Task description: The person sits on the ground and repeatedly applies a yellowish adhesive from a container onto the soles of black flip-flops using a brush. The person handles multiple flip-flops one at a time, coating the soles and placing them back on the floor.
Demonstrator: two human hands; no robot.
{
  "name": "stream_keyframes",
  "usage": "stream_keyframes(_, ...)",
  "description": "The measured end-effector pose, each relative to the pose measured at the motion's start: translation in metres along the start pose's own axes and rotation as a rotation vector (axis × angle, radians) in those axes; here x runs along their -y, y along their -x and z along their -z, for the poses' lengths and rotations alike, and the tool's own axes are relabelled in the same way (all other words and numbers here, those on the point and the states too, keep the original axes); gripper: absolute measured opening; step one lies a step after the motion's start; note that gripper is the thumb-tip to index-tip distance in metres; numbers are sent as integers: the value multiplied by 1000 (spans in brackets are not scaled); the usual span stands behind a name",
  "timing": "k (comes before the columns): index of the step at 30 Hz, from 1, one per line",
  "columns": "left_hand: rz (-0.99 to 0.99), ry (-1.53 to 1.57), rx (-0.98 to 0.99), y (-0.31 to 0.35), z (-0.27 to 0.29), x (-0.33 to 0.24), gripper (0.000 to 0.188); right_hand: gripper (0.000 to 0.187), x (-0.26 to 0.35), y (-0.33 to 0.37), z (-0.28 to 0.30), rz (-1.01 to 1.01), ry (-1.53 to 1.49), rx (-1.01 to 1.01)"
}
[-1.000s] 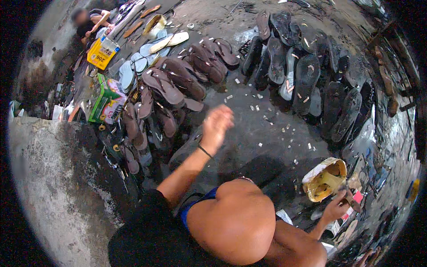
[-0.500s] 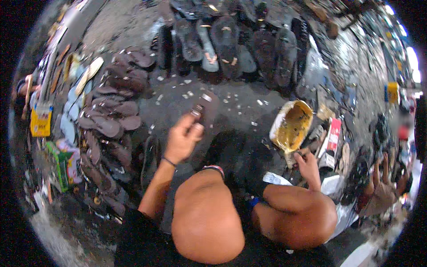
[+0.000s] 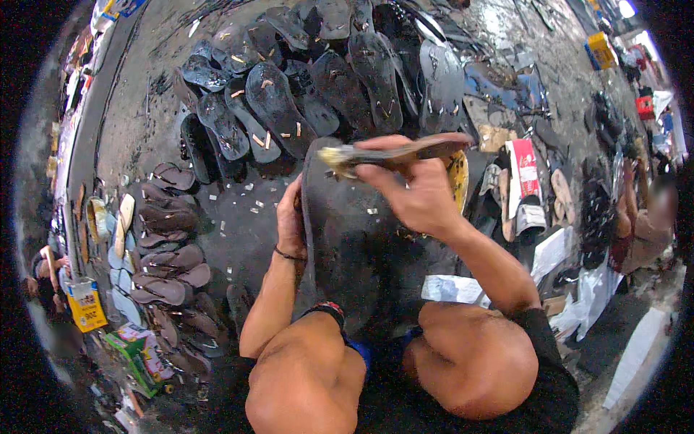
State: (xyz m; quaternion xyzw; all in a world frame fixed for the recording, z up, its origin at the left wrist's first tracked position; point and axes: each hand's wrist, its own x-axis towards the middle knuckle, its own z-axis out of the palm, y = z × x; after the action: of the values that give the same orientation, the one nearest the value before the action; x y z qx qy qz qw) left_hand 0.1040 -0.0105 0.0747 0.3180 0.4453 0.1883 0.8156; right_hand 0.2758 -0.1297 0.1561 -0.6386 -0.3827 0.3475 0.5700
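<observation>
Centrally, a dark sole (image 3: 316,170) stands in the left hand (image 3: 291,220), fingers curled at its edge. The right hand (image 3: 416,189) grips a brush (image 3: 405,152), its bristles at the sole's top; both block most of a yellow-lined container (image 3: 458,181). Dark sandals (image 3: 278,98) crowd the upper middle, brown sandals (image 3: 170,278) the lower left; a red-and-white box (image 3: 524,168) lies right.

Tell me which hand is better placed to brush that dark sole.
Probably your right hand: it grips the brush, with the pale bristles at the far end of the dark sole. Your left hand is occupied, holding the sole's left edge.
</observation>
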Motion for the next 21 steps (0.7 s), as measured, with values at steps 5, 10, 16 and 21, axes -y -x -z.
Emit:
stream_keyframes(5,-227,62,224,-8,35,9,46,20,12,21,-38,467,262,167)
stream_keyframes(10,-116,272,166,27,-5,-7,52,23,-36,-50,28,192,367,-171)
stream_keyframes(16,-119,316,263,-2,44,13,56,22,-2,39,-22,303,84,140)
stream_keyframes(21,-99,258,124,20,9,20,63,22,-23,-50,18,257,388,-265)
